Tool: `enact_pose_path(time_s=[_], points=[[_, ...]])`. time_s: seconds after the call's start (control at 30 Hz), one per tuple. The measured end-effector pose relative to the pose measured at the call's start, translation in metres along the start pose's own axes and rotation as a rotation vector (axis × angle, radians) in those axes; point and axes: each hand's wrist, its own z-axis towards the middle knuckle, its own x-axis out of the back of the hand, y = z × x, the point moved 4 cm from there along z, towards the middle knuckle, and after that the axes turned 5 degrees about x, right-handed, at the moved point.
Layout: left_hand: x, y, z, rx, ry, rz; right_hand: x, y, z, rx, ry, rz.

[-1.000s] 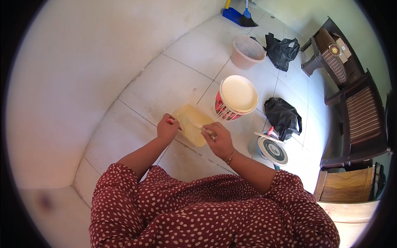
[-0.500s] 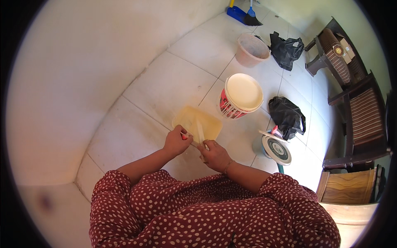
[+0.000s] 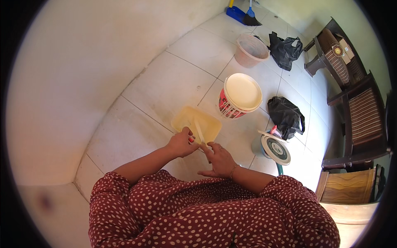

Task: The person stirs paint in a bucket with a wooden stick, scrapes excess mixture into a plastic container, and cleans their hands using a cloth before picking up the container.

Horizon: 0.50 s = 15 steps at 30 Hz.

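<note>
A shallow yellow tray lies on the floor in front of me, with a pale residue in it. Over its near part slants a long pale flat strip; its exact kind cannot be made out. My right hand pinches the strip's near end with its fingertips, while another finger sticks out toward me. Close beside it, my left hand is closed around a small tool with a red-orange part, mostly hidden by the fingers. Both hands are at the tray's near edge.
Beyond the tray stands a lidded white-and-red bucket, then a pinkish tub. To the right are black plastic bags, a lidded paint pail and wooden seats. A blue dustpan and broom stand far off. A wall borders the left.
My left hand has shifted slightly right, closer to the strip. The right hand has moved a little right and toward me, one finger now stretched out. The strip's tilt has changed slightly.
</note>
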Motion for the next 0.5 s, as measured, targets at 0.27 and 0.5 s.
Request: enact_pose_path(time_s=[0.27, 0.5], points=[[0.080, 0.018, -0.015, -0.080, 0.167, 0.204, 0.063, 0.069, -0.012, -0.428, 0.571, 0.250], [0.158, 0.056, 0.057, -0.038, 0.161, -0.416, 0.130, 0.231, -0.037, -1.050, 0.794, 0.945]])
